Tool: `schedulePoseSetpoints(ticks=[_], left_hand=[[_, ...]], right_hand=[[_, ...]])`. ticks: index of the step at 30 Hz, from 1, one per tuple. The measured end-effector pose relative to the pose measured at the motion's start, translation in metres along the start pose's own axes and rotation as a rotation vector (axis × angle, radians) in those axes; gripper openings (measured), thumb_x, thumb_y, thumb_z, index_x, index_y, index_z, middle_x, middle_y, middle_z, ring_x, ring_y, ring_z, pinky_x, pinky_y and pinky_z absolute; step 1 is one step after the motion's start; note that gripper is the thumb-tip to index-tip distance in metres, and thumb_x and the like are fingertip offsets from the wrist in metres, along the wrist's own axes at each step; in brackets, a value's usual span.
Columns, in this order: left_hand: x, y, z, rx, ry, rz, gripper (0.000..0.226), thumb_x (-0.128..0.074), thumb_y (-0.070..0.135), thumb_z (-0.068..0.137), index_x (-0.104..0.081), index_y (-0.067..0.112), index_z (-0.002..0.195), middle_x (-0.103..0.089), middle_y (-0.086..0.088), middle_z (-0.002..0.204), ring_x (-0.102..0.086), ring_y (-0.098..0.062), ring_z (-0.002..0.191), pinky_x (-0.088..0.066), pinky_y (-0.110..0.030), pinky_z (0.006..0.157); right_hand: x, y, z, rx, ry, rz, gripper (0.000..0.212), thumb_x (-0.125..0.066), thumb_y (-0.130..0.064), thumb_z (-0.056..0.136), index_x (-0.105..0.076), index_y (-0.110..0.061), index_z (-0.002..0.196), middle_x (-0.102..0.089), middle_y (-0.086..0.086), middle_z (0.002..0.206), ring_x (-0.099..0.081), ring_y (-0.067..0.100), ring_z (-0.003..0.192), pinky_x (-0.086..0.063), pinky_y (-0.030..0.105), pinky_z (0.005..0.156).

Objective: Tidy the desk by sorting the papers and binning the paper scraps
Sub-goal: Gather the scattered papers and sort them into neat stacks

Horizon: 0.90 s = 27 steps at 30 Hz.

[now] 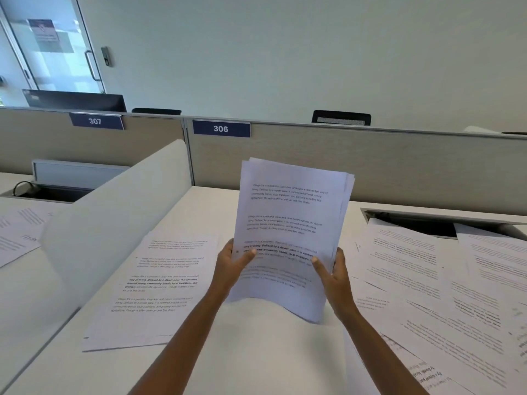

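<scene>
Papers (442,280) lie scattered and overlapping on the right of the desk (256,352), some reaching over an open cable slot (413,223). The left hand (231,263) and right hand (335,275) each grip a side edge of an upright stack (291,212), thumbs in front, fingers curled behind. A squared pile (154,289) lies just left. Beyond stand a white divider (114,212) and a grey partition (370,166) labelled 306.
</scene>
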State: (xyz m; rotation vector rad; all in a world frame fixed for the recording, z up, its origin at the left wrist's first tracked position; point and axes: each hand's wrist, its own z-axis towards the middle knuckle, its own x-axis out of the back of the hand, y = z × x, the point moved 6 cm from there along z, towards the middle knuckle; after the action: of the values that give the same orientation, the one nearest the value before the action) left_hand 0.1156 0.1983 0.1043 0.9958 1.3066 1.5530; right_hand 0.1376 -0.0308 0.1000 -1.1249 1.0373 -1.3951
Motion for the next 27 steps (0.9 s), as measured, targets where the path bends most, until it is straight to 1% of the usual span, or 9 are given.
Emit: schedulePoseSetpoints(ticks=[3, 4, 7, 10, 13, 15, 20, 24, 27], left_hand=[[-0.006, -0.030, -0.012, 0.106, -0.024, 0.031, 0.022, -0.062, 0.010, 0.088, -0.057, 0.016, 0.108, -0.065, -0.006, 0.103, -0.064, -0.010, 0.083, -0.054, -0.015, 0.062], [-0.005, -0.036, -0.015, 0.123, -0.012, 0.037, 0.023, -0.061, 0.010, 0.088, -0.058, 0.014, 0.111, -0.066, -0.009, 0.105, -0.065, -0.014, 0.084, -0.055, -0.017, 0.066], [0.001, -0.044, -0.015, 0.164, 0.046, 0.095, 0.028, -0.060, 0.010, 0.089, -0.058, 0.006, 0.117, -0.066, -0.016, 0.111, -0.064, -0.027, 0.093, -0.055, -0.038, 0.084], [0.011, -0.041, -0.012, 0.184, 0.089, 0.117, 0.030, -0.062, 0.009, 0.087, -0.058, 0.003, 0.116, -0.066, -0.018, 0.111, -0.064, -0.030, 0.096, -0.053, -0.043, 0.088], [0.031, -0.036, -0.008, 0.174, 0.174, 0.141, 0.030, -0.064, 0.009, 0.086, -0.059, 0.000, 0.114, -0.066, -0.018, 0.111, -0.063, -0.034, 0.100, -0.052, -0.047, 0.091], [0.050, -0.036, -0.007, 0.186, 0.246, 0.149, 0.028, -0.064, 0.010, 0.086, -0.060, 0.000, 0.111, -0.066, -0.017, 0.110, -0.064, -0.034, 0.100, -0.052, -0.047, 0.091], [0.103, -0.042, -0.008, 0.266, 0.387, 0.227, 0.028, -0.065, 0.010, 0.085, -0.062, -0.002, 0.110, -0.067, -0.019, 0.111, -0.063, -0.034, 0.100, -0.051, -0.046, 0.092], [0.139, -0.045, -0.014, 0.330, 0.458, 0.337, 0.028, -0.064, 0.011, 0.085, -0.063, -0.001, 0.111, -0.067, -0.018, 0.112, -0.064, -0.034, 0.098, -0.051, -0.040, 0.088], [0.161, -0.048, -0.019, 0.359, 0.485, 0.422, 0.029, -0.063, 0.012, 0.087, -0.062, 0.000, 0.113, -0.066, -0.017, 0.115, -0.063, -0.034, 0.100, -0.049, -0.038, 0.086]], right_hand=[[-0.008, 0.018, -0.009, -0.043, -0.060, -0.114, 0.047, -0.050, -0.010, 0.093, -0.031, -0.010, 0.136, -0.051, 0.007, 0.130, -0.051, 0.025, 0.119, -0.042, 0.038, 0.101], [-0.009, 0.024, -0.011, -0.065, -0.074, -0.156, 0.047, -0.049, -0.010, 0.094, -0.030, -0.010, 0.137, -0.051, 0.008, 0.132, -0.051, 0.025, 0.117, -0.042, 0.036, 0.099], [-0.011, 0.033, -0.012, -0.103, -0.077, -0.243, 0.046, -0.046, -0.010, 0.095, -0.031, -0.008, 0.138, -0.051, 0.012, 0.134, -0.052, 0.030, 0.117, -0.040, 0.032, 0.094], [-0.017, 0.028, -0.008, -0.099, -0.086, -0.267, 0.041, -0.047, -0.009, 0.095, -0.036, -0.007, 0.134, -0.053, 0.011, 0.131, -0.055, 0.026, 0.108, -0.041, 0.028, 0.088], [-0.031, 0.019, -0.004, -0.101, -0.109, -0.248, 0.035, -0.051, -0.009, 0.093, -0.041, -0.007, 0.127, -0.057, 0.010, 0.124, -0.054, 0.020, 0.096, -0.042, 0.028, 0.082], [-0.044, 0.015, -0.001, -0.116, -0.133, -0.229, 0.035, -0.053, -0.009, 0.091, -0.043, -0.007, 0.124, -0.059, 0.009, 0.121, -0.055, 0.020, 0.094, -0.044, 0.029, 0.082], [-0.090, 0.010, -0.004, -0.185, -0.233, -0.185, 0.037, -0.059, -0.007, 0.087, -0.046, -0.007, 0.122, -0.062, 0.013, 0.116, -0.060, 0.027, 0.095, -0.049, 0.038, 0.087], [-0.129, 0.010, -0.009, -0.205, -0.308, -0.184, 0.037, -0.060, -0.007, 0.086, -0.047, -0.006, 0.121, -0.063, 0.014, 0.115, -0.059, 0.023, 0.092, -0.048, 0.030, 0.080], [-0.155, 0.014, -0.014, -0.234, -0.360, -0.187, 0.039, -0.060, -0.007, 0.086, -0.046, -0.006, 0.123, -0.061, 0.014, 0.119, -0.060, 0.026, 0.099, -0.048, 0.031, 0.085]])
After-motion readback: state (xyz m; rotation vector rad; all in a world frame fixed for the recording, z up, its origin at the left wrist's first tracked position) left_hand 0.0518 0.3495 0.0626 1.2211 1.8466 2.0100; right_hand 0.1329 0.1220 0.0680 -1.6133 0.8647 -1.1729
